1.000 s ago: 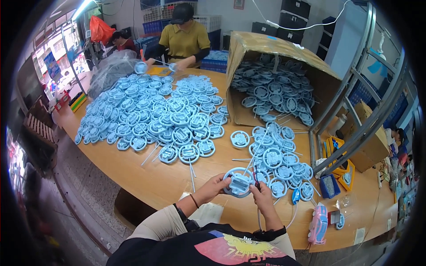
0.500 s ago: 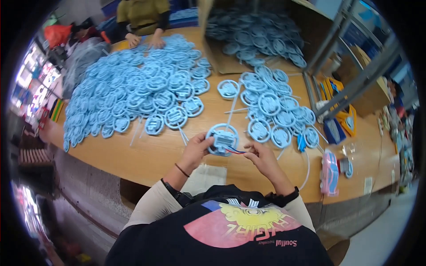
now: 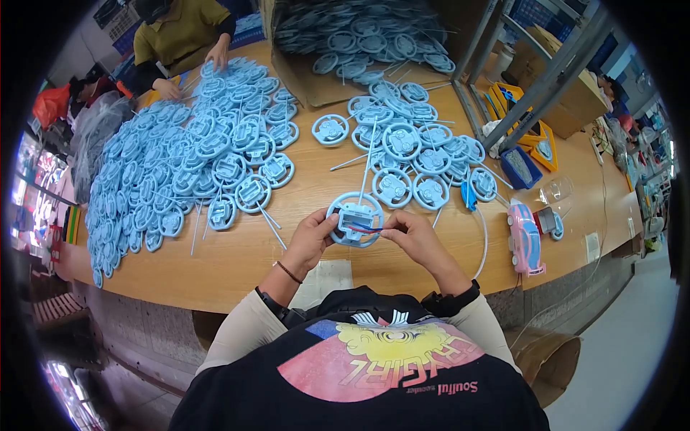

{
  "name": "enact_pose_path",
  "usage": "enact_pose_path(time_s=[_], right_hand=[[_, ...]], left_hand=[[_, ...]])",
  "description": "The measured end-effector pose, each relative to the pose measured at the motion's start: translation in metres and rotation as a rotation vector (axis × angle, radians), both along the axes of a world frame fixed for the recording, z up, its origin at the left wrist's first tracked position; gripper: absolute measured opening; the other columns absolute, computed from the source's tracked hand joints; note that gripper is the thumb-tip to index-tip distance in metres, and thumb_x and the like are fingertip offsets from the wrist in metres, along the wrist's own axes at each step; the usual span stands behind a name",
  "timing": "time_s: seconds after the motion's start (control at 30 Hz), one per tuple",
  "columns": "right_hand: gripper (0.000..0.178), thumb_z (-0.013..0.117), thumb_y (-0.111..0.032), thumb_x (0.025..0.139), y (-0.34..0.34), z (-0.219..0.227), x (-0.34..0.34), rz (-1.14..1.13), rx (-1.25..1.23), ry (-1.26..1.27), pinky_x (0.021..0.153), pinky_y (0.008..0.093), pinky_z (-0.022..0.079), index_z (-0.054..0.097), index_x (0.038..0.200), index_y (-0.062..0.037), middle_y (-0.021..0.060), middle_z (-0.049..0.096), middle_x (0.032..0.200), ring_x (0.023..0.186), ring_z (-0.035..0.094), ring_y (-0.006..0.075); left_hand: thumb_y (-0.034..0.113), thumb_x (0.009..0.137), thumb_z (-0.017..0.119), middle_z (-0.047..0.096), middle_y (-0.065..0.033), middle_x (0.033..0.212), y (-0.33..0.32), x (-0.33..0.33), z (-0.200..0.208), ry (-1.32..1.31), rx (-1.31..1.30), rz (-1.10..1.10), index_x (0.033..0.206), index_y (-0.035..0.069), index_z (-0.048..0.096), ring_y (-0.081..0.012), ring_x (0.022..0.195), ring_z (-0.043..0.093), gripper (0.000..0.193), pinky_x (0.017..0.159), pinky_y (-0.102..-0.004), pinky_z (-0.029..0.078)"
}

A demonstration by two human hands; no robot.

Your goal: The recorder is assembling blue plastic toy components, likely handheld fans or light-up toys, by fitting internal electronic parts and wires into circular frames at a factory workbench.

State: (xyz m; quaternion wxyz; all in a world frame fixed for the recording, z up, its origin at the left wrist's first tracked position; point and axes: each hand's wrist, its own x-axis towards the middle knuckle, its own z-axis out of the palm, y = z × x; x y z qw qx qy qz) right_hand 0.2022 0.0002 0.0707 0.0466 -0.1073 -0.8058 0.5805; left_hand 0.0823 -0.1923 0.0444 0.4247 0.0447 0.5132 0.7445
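A light blue toy steering wheel (image 3: 350,213) is held just above the table's near side. My left hand (image 3: 310,239) grips its left rim, thumb on the front. A thin light blue rod stands up beyond the wheel's far rim. Red and dark blue wires (image 3: 364,230) run from the hub to the right. Pinched fingertips of my right hand (image 3: 412,238) hold the wires near the wheel's right edge. The wheel's open back part faces up, with a grey recess in the hub.
A large heap of blue steering wheels (image 3: 172,158) covers the table's left, and a smaller pile (image 3: 424,147) lies ahead. A carton (image 3: 305,86) of wheels stands behind. At right are a blue air nozzle (image 3: 468,195) with hose, a pink toy car (image 3: 525,241) and bins (image 3: 519,169). A co-worker's hands (image 3: 169,88) touch the heap.
My view has shifted, so the table's things appear further left. The wires now lie across the hub, and my right fingers have come closer to the wheel. A co-worker's hands have moved apart.
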Motion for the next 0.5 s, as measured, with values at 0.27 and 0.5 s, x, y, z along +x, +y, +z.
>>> enact_pose_path(time_s=[0.27,0.5], right_hand=[[0.012,0.065,-0.010,0.075,-0.005,-0.006,0.003,0.020,-0.023,0.018,0.056,0.0263,0.042,0.058,0.078,-0.0003,0.0060,0.058,0.066,0.060,0.052,0.0121],[0.010,0.063,-0.007,0.078,-0.014,-0.014,0.005,0.023,-0.048,0.085,0.058,0.0228,0.042,0.057,0.079,0.0004,0.0030,0.057,0.070,0.064,0.051,0.0082]], left_hand=[[0.019,0.090,0.051,0.059,-0.0035,0.098,-0.006,-0.008,-0.015,-0.039,0.064,-0.120,0.113,0.002,0.052,-0.0118,0.086,0.058,0.028,0.078,-0.0287,0.050],[0.033,0.093,0.041,0.053,-0.0098,0.116,-0.012,0.001,-0.014,-0.214,0.148,-0.128,0.123,0.004,0.041,-0.0210,0.104,0.054,0.041,0.090,-0.0387,0.045]])
